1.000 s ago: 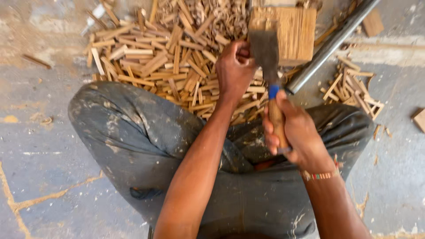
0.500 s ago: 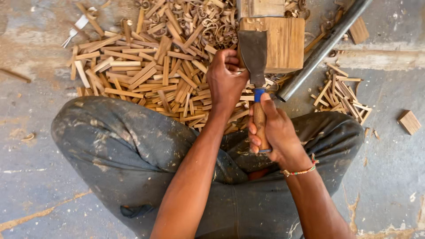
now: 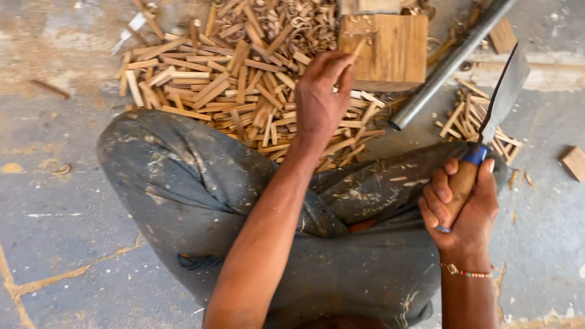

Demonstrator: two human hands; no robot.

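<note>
Left hand [image 3: 320, 100] pinches a thin wood stick [image 3: 358, 47] between fingertips, held at the near edge of the wooden block [image 3: 390, 45]. Right hand [image 3: 464, 210] is closed around the wooden handle of a broad-bladed knife [image 3: 503, 97] (blade raised, tilted up and away, well apart from the block). A pile of split sticks [image 3: 207, 85] lies beyond the knees; a metal pipe [image 3: 451, 61] lies just right of the block.
</note>
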